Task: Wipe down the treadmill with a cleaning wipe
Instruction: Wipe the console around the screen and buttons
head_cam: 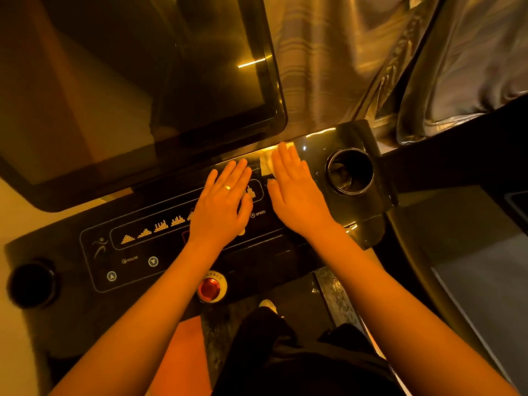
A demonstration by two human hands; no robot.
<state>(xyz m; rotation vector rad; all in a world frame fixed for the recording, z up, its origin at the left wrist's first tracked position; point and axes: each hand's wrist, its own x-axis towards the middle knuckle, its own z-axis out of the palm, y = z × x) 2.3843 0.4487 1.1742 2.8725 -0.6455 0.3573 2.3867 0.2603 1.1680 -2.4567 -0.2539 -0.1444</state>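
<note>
Pressing flat, the right hand (297, 192) lies with fingers straight and close together on the cleaning wipe (266, 164). Only a pale crumpled corner of the wipe shows past the index finger. The wipe sits at the far edge of the treadmill console (137, 270), right under the lower right corner of the big dark screen (143, 81).

Just beside it, apart by a narrow gap, the left hand (221, 207) rests palm down on the button panel, fingers straight and together, one ring (227, 187) on it. That hand holds nothing.

Containers: two cup holders, one at each end of the console. The right cup holder (350, 171) is just beyond the right hand's little finger, with a thin strip of glossy black between them. Its well is dark with a glint low down (I can't tell what's in it). The left cup holder (31, 284) sits near the console's left end, its inside too dark to read.

The count: one wipe, one red emergency button (210, 288) at the near edge between the forearms, two round arrow buttons (153, 261) and four bar-graph icons (160, 225) showing left of the left hand. That left stretch of panel lies open. On the right, the console edge and a draped curtain (328, 67) close in quickly.
</note>
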